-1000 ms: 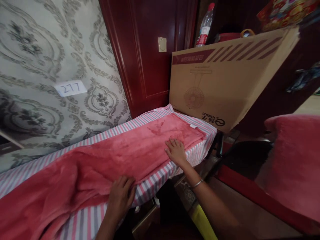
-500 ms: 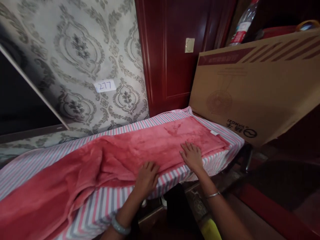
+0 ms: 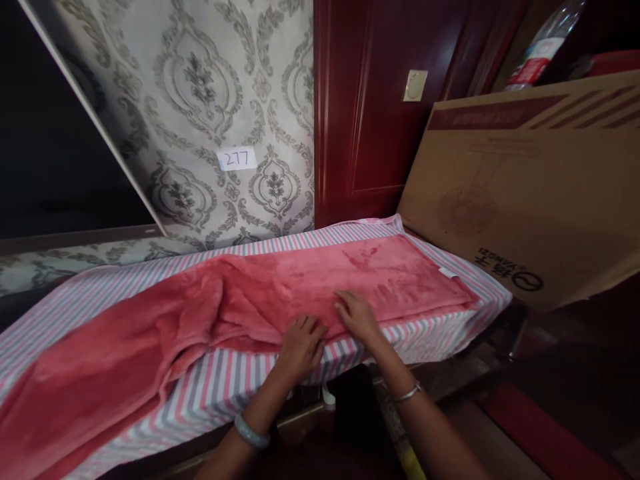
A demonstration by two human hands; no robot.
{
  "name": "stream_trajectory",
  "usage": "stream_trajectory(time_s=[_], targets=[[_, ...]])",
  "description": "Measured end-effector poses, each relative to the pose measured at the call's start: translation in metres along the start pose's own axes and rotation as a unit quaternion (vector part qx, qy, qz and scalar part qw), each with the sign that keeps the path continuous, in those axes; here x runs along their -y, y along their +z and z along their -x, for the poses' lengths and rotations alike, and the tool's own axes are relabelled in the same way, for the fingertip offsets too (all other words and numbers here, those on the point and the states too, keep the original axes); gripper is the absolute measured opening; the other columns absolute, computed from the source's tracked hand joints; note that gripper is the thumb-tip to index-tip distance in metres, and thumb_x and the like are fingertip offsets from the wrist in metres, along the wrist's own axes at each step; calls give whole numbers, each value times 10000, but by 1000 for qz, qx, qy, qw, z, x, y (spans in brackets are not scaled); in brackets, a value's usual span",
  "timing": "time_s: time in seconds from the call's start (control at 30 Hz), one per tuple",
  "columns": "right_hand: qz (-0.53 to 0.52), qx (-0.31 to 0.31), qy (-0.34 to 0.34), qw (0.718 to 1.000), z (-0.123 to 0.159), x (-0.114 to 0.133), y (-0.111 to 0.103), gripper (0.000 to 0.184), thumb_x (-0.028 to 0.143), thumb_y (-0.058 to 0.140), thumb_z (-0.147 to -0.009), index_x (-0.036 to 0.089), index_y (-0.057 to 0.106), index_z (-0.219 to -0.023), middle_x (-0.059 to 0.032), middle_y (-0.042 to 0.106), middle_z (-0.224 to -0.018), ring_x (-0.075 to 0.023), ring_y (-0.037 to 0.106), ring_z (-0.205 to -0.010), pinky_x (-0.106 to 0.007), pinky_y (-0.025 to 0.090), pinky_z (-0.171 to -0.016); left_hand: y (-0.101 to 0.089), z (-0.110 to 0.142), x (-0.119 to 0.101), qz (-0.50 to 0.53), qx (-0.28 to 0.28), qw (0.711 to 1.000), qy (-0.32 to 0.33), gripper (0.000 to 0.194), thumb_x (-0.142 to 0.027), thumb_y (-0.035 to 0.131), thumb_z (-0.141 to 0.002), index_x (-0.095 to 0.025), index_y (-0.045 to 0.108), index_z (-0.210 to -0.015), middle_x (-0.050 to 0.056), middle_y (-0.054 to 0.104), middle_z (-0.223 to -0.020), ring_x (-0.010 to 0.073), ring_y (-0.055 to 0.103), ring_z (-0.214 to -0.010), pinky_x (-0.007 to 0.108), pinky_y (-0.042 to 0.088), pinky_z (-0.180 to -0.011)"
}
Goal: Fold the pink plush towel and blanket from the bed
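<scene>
A pink fleece blanket (image 3: 250, 300) lies along a narrow surface covered with a pink, grey and white striped cloth (image 3: 220, 383). Its right part is spread flat; its left part is rumpled and hangs toward the front. My left hand (image 3: 303, 343) rests at the blanket's front edge, fingers curled down on the fabric. Just to its right, my right hand (image 3: 357, 317) lies flat on the blanket with fingers stretched out. The two hands sit close together near the middle of the front edge.
A large cardboard box (image 3: 530, 193) leans at the right end of the surface. Behind stand dark red wooden panels (image 3: 370, 107) and patterned wallpaper with a "277" label (image 3: 237, 159). A plastic bottle (image 3: 543, 43) stands above the box. A dark screen (image 3: 55, 147) fills the left.
My view has swung left. My right hand slid left along the blanket's front edge toward the left hand; both hands now sit side by side.
</scene>
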State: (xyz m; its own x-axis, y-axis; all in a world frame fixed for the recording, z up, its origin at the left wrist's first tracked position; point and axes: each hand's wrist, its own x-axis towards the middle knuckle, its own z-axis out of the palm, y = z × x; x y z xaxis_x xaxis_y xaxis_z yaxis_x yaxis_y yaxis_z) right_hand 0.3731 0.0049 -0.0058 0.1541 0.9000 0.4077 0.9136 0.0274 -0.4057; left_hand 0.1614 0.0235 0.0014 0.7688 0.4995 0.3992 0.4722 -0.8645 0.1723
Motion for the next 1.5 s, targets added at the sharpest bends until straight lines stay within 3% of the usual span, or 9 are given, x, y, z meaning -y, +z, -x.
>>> stream_trajectory(time_s=[0.13, 0.3, 0.53, 0.73, 0.87, 1.03, 1.2, 1.37, 1.5], targets=[[29, 30, 17, 999, 4, 20, 12, 341, 244, 535, -969, 184, 679, -1273, -114, 654, -1074, -251, 601, -1029, -359, 472, -922, -2, 2, -1, -3, 4, 1000, -2, 278, -164, 544, -906, -205, 658, -1156, 103, 630, -1219, 275, 539, -1057, 451, 472, -914], [40, 51, 23, 998, 4, 20, 4, 348, 236, 543, -984, 202, 663, -1309, -107, 653, -1099, -235, 595, -1056, -330, 458, -933, -5, 0, -3, -1, 7, 1000, -15, 277, -158, 554, -899, -219, 661, -1147, 92, 639, -1179, 268, 548, -1029, 445, 467, -898], [-20, 68, 23, 997, -23, 30, -7, 383, 166, 513, -973, 155, 647, -1332, -107, 681, -1212, -207, 603, -1129, -279, 436, -995, -6, -1, -6, 22, 18, 999, -23, 264, -165, 553, -893, -209, 683, -1119, 103, 652, -1133, 273, 548, -1020, 445, 471, -891], [12, 68, 1, 998, -10, 38, 15, 341, 225, 515, -996, 216, 664, -1303, -99, 659, -1151, -218, 617, -1057, -306, 479, -917, -15, -5, 12, 166, 22, 985, -38, 231, -176, 590, -858, -205, 727, -1041, 92, 710, -1088, 249, 617, -1032, 423, 494, -932], [19, 53, -7, 998, -5, 38, 19, 338, 216, 523, -994, 216, 660, -1303, -98, 650, -1090, -221, 613, -1027, -305, 480, -894, -41, -48, 43, 221, 69, 971, -54, 279, -155, 508, -888, -204, 744, -1029, 48, 766, -1018, 190, 684, -926, 314, 524, -862], [3, 50, -6, 999, -6, 38, 18, 330, 196, 524, -983, 221, 671, -1277, -84, 637, -1046, -215, 612, -981, -297, 487, -861, -61, -136, 93, 58, 78, 984, -149, 338, -152, 504, -900, -179, 732, -1147, 66, 758, -1136, 189, 688, -1001, 279, 516, -899], [-25, 43, -4, 999, -5, 37, 22, 346, 175, 543, -965, 222, 670, -1284, -84, 633, -1050, -221, 607, -997, -308, 490, -879, -44, -191, 133, -31, 78, 975, -204, 320, -178, 493, -924, -155, 736, -1131, 125, 731, -1172, 235, 650, -1097, 332, 480, -970], [-38, 26, -8, 999, -5, 34, 27, 350, 158, 533, -952, 232, 674, -1263, -82, 631, -1033, -225, 606, -978, -321, 494, -871, -17, -208, 148, -96, 88, 969, -211, 312, -269, 501, -961, -152, 701, -1170, 174, 654, -1283, 297, 547, -1249, 415, 426, -1025], [-39, 27, -6, 999, -4, 33, 27, 355, 165, 545, -948, 244, 667, -1272, -75, 625, -1012, -227, 601, -966, -327, 496, -863, -3, -214, 152, -118, 113, 965, -206, 299, -307, 492, -972, -147, 724, -1071, 169, 680, -1188, 295, 567, -1192, 414, 431, -998]])
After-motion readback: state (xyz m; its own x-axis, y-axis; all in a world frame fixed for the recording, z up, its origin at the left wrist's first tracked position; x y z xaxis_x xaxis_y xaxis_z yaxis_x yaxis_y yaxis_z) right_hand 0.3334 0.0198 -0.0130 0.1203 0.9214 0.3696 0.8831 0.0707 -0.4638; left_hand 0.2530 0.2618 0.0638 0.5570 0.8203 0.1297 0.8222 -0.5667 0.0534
